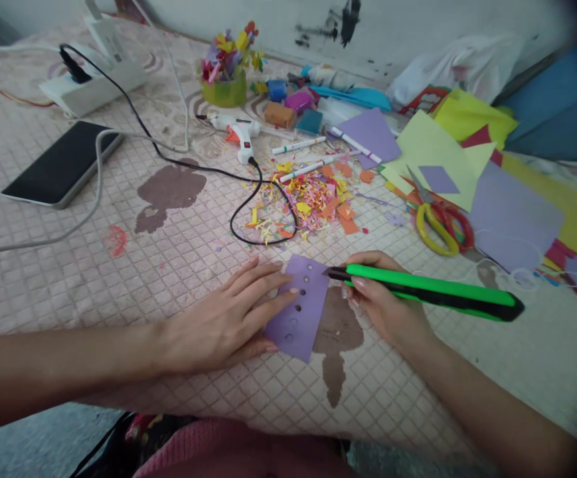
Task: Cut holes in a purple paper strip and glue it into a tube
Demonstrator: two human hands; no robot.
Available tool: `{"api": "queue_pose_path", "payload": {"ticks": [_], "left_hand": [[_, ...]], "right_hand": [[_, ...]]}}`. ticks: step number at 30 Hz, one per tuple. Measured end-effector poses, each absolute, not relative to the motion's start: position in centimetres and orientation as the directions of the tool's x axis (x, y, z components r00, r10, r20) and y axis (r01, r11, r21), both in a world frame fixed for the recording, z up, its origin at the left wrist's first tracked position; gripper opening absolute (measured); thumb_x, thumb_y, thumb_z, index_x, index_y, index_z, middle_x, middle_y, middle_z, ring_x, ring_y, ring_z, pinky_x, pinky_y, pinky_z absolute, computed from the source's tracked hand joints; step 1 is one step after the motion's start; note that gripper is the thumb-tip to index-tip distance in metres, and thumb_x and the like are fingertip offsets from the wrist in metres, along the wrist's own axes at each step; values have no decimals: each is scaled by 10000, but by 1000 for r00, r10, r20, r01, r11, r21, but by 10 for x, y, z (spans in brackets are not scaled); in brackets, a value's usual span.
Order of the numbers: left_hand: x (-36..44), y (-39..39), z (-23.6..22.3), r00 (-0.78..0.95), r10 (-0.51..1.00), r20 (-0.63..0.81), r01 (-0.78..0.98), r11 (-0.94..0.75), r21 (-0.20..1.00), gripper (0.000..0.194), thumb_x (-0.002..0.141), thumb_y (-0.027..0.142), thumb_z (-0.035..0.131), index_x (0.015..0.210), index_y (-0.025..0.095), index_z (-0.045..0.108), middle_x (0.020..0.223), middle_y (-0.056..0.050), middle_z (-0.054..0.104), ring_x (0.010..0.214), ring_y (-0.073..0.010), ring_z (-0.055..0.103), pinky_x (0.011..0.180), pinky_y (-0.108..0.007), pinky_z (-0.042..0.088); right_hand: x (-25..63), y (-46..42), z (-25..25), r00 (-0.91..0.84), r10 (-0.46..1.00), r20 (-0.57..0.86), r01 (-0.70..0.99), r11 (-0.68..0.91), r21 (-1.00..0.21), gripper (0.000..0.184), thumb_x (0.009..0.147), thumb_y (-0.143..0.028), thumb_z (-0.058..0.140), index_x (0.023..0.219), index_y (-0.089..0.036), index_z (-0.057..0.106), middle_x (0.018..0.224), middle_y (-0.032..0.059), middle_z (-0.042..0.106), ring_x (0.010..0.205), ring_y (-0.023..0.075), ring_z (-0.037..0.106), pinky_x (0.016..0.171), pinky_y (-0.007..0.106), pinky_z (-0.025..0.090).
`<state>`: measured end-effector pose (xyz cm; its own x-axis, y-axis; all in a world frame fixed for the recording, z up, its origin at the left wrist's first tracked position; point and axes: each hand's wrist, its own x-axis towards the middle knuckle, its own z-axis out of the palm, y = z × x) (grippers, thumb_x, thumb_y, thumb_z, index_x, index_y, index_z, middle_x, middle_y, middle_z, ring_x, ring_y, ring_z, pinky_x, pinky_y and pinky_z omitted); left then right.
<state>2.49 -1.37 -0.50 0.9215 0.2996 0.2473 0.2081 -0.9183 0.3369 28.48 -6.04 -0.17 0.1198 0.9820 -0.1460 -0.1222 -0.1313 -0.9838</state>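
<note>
A small purple paper strip point(313, 325) lies on the patterned tablecloth, with a row of several small circles along it. Some circles look like dark holes; others show only as outlines. My left hand point(238, 309) lies flat with its fingers spread, the fingertips resting on the strip's left side. Held in my right hand point(385, 299) is a green and black utility knife point(432, 287). Its blade points left, at the upper right edge of the strip. Whether the blade touches the paper I cannot tell.
Paper scraps point(313, 199) and a glue gun point(243, 136) with a looping black cord lie beyond the strip. Scissors point(440, 222) and coloured sheets point(514, 206) are at right. A phone-like black device point(64, 162), a power strip point(93, 79) and a green tub point(224, 89) of paper flowers stand farther back.
</note>
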Motion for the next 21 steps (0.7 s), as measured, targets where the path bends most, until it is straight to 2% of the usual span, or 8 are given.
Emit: {"api": "queue_pose_path", "payload": {"ticks": [5,8,11,14,17,21], "left_hand": [[24,-14,-2,927,239,288,142,-936,321,357,968,353,472,1238,143,573,1257,-139,568,1306,-294,400,1122,-557,308],[25,-14,0,918,248,309,145,-936,320,317,963,323,491,1192,131,595,1241,-133,591,1288,-281,431,1125,-533,318],[25,-16,2,876,254,410,117,-936,331,246,953,289,521,1104,119,615,1147,-106,654,1188,-236,524,1094,-453,384],[25,-18,4,867,170,468,13,-947,321,179,951,235,525,1034,115,629,1056,-77,704,1075,-187,603,1056,-373,428],[26,-19,3,915,95,393,-32,-952,304,258,964,247,500,1146,99,606,1212,-91,664,1163,-194,581,1069,-356,420],[26,-18,-2,930,209,303,114,-946,302,427,978,320,462,1342,97,475,1446,-141,462,1365,-250,399,1141,-454,317]], "right_hand": [[289,-62,-8,83,989,-119,-105,-110,-988,131,795,-189,649,918,-231,628,710,-29,624,583,103,577,486,210,423],[291,-64,-10,58,993,-106,-87,-100,-991,133,817,-197,649,942,-234,623,712,-27,632,599,107,578,507,215,428],[292,-66,-11,31,996,-80,-24,-79,-997,127,842,-229,648,967,-228,623,680,-22,637,600,118,574,521,226,432],[292,-68,-10,16,998,-61,52,-62,-997,129,853,-240,641,979,-219,629,681,-14,643,609,124,576,529,232,430],[291,-68,-8,4,998,-62,92,-63,-994,132,854,-230,635,984,-216,634,692,-11,647,619,125,579,541,233,432],[291,-68,-9,13,997,-71,98,-72,-993,132,854,-246,640,983,-221,631,676,-13,644,605,128,583,536,236,435]]}}
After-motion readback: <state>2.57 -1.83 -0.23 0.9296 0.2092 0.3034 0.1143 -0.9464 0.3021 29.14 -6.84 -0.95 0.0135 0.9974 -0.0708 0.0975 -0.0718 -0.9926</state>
